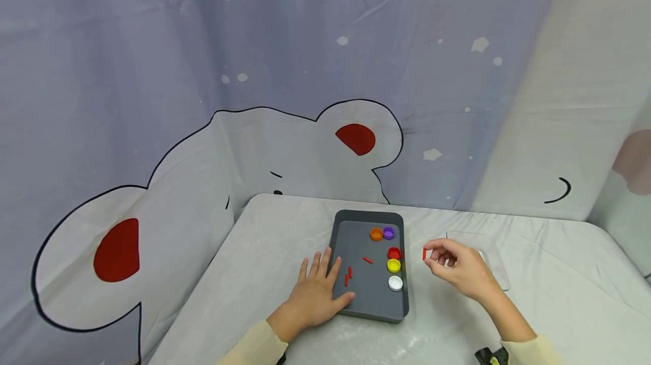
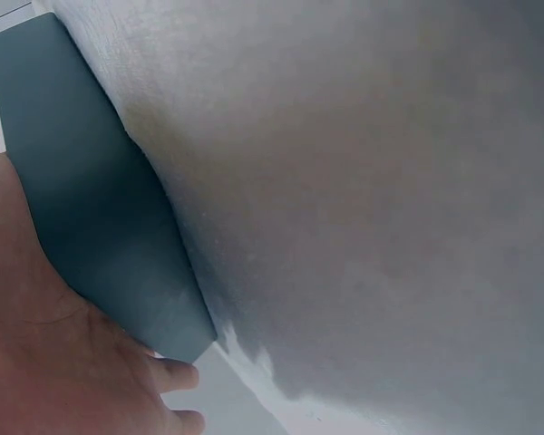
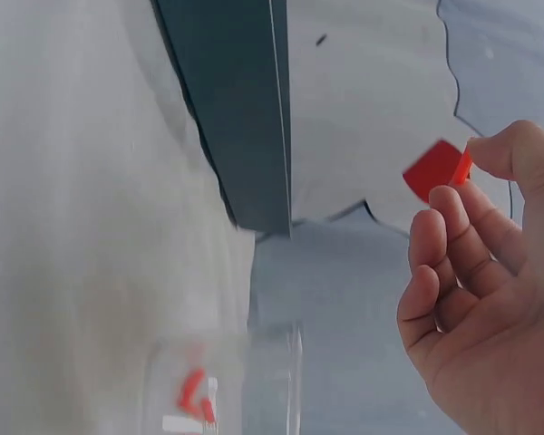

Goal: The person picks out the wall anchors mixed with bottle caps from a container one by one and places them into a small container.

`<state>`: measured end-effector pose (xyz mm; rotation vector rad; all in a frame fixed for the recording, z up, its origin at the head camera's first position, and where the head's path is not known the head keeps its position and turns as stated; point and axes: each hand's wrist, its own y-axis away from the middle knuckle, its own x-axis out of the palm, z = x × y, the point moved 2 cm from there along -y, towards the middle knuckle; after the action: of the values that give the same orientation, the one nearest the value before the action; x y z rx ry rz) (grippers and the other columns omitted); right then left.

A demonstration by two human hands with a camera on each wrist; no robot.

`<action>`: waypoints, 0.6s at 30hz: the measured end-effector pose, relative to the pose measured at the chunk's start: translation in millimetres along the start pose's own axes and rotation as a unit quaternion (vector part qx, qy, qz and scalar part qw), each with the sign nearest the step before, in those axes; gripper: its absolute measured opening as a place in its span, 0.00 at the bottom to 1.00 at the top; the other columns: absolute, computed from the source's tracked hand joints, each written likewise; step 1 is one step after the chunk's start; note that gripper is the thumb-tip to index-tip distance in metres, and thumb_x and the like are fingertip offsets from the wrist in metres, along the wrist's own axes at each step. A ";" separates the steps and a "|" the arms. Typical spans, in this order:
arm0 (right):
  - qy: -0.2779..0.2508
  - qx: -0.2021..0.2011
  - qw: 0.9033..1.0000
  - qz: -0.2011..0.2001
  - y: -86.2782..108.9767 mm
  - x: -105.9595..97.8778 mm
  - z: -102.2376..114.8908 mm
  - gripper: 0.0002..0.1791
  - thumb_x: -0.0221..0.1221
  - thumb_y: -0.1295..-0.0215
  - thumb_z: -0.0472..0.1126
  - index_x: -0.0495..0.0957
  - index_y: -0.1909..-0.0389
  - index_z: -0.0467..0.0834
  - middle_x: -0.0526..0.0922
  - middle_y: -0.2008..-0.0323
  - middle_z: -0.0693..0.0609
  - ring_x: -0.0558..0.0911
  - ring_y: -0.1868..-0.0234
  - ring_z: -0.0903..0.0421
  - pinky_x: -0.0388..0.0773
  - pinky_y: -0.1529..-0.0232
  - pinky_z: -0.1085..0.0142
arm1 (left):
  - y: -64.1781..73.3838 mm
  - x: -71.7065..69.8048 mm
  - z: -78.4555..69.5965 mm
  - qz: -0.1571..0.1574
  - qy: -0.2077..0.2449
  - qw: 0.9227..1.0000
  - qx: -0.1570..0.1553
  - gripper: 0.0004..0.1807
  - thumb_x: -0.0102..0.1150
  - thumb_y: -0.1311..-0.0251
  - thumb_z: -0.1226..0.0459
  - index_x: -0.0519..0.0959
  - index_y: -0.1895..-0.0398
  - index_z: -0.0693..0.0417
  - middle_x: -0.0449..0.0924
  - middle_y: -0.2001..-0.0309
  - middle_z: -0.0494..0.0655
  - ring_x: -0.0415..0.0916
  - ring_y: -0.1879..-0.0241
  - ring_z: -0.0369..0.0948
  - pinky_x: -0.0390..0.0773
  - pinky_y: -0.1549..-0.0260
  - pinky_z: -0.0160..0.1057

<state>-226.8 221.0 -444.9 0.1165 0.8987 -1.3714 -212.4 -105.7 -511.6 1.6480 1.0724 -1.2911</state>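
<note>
My right hand (image 1: 463, 269) pinches a small red stick (image 1: 424, 253) between thumb and fingertip, upright in the air just right of the grey tray (image 1: 373, 300). The right wrist view shows the same red stick (image 3: 461, 167) closely. My left hand (image 1: 312, 300) rests on the tray's left edge, fingers spread and thumb over the near left corner. Three more red sticks (image 1: 368, 260) lie inside the tray. Along its right side sit small round cups: orange (image 1: 376, 234), purple (image 1: 389, 233), red (image 1: 394, 253), yellow (image 1: 394, 266) and white (image 1: 395, 283).
A clear plastic box (image 1: 499, 269) stands on the white-covered table, partly hidden behind my right hand. Red pieces (image 3: 192, 390) lie in it in the right wrist view. A printed curtain (image 1: 305, 60) hangs behind the table's far edge.
</note>
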 end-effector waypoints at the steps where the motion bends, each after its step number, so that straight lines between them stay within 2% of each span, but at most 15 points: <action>1: 0.000 0.002 1.000 0.000 1.4 -4.0 -1.1 0.13 0.70 0.44 0.31 0.84 0.59 0.47 0.80 0.73 0.62 0.76 0.72 0.66 0.73 0.71 0.73 | 0.1 -0.2 -0.1 0.000 0.000 1.000 0.000 0.49 0.39 0.32 0.30 0.53 0.18 0.50 0.39 0.18 0.57 0.38 0.20 0.58 0.39 0.27 0.65; 18: 0.045 0.031 0.999 0.001 15.2 -59.2 -30.5 0.12 0.68 0.41 0.32 0.84 0.57 0.45 0.80 0.74 0.62 0.75 0.73 0.66 0.71 0.72 0.74 | 0.2 3.4 1.5 -0.005 0.010 1.000 0.004 0.48 0.41 0.31 0.32 0.53 0.18 0.52 0.38 0.18 0.58 0.37 0.20 0.59 0.37 0.27 0.65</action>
<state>-224.3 288.7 -435.8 0.2280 0.9318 -1.4009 -212.3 -106.7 -515.2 1.6673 1.0902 -1.2899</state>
